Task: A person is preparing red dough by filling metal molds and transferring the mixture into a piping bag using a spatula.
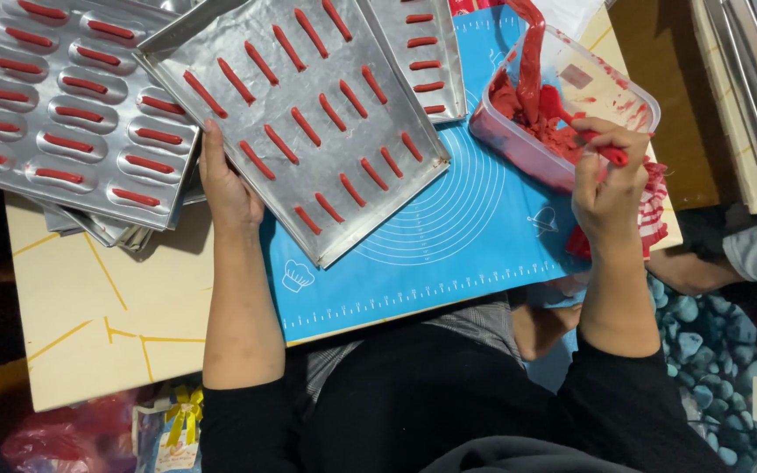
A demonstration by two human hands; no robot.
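Flat baking tray (308,166) of red dough sticks lies tilted across the blue mat's (449,254) upper left, its long axis diagonal; the left hand (228,188) grips its left edge. Right hand (608,180), clenched on a red spatula (584,131), works in the dough tub (602,92) at the mat's right edge.

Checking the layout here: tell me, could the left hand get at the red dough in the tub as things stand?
Probably not easily. The left hand holds the flat tray at its near edge, and that tray lies between it and the tub. The right hand already works the dough there with a red spatula.
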